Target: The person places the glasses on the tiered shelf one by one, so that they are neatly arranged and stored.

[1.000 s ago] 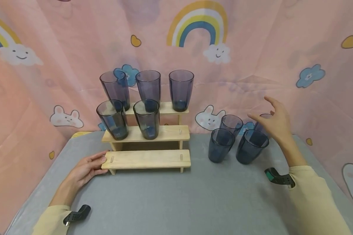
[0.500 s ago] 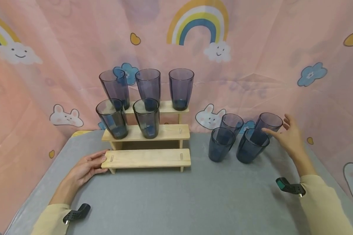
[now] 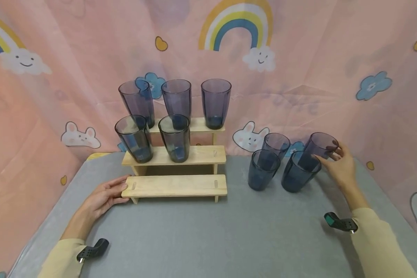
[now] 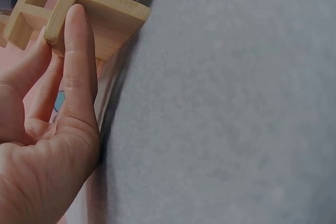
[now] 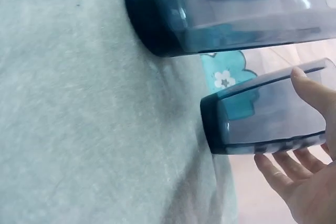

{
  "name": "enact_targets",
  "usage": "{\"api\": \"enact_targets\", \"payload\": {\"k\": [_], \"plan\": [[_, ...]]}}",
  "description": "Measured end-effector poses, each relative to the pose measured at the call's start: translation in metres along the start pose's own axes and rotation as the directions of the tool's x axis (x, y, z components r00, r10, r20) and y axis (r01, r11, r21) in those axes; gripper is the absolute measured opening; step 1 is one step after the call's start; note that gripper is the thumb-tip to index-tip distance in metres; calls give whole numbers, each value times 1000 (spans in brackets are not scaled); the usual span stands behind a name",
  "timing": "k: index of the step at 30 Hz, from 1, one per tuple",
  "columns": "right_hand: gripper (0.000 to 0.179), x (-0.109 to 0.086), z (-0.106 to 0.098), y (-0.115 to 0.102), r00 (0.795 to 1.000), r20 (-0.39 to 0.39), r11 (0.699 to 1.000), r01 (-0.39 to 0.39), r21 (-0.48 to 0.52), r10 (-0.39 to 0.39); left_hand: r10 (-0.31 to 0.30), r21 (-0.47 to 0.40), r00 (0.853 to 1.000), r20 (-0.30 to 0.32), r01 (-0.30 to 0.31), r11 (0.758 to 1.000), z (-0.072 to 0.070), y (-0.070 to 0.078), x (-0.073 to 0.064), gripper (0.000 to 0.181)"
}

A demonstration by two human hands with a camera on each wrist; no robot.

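Note:
My left hand (image 3: 102, 197) pinches the left end of the lowest step on a three-tiered wooden display stand (image 3: 175, 186). In the left wrist view one finger or thumb lies along the end of the wooden board (image 4: 113, 6). At the right, my right hand (image 3: 344, 168) holds the rear right drinking glass (image 3: 320, 139), which is smoky purple-blue. Its thumb (image 5: 310, 90) presses one side while the fingers curl round the other in the right wrist view. That glass (image 5: 262, 111) still stands on the table.
Three glasses (image 3: 215, 102) line the top step; two glasses (image 3: 175, 143) stand on the middle step's left and centre. Close by my right hand are a front glass (image 3: 295, 175), a left glass (image 3: 260, 173) and one behind (image 3: 276, 143). A pink curtain (image 3: 299, 23) hangs behind.
My right hand has come down over the right side of the rear right glass and closed on it. The left hand keeps its hold on the stand.

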State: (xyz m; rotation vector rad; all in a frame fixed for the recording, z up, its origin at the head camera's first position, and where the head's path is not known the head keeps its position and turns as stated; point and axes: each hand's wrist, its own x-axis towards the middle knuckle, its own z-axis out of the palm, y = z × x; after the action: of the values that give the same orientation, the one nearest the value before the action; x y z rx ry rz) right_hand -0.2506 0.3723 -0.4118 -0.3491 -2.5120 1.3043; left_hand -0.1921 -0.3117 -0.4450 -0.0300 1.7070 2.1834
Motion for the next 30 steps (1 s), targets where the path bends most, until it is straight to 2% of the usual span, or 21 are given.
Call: {"api": "enact_targets", "payload": {"k": [9, 18, 25, 30], "plan": [[88, -16, -10, 0, 998, -65, 1000, -8, -6, 7, -1, 17, 1000, 3, 1, 1000, 3, 5, 1, 58], [86, -30, -28, -5, 995, -98, 998, 28, -57, -34, -16, 60, 1000, -21, 17, 998, 2, 8, 0, 69], [91, -35, -43, -19, 993, -73, 983, 84, -161, -97, -7, 47, 1000, -9, 8, 999, 4, 5, 0, 68], [91, -38, -51, -31, 990, -59, 979, 116, -170, -128, -2, 28, 1000, -6, 2, 1000, 2, 3, 0, 62]]}}
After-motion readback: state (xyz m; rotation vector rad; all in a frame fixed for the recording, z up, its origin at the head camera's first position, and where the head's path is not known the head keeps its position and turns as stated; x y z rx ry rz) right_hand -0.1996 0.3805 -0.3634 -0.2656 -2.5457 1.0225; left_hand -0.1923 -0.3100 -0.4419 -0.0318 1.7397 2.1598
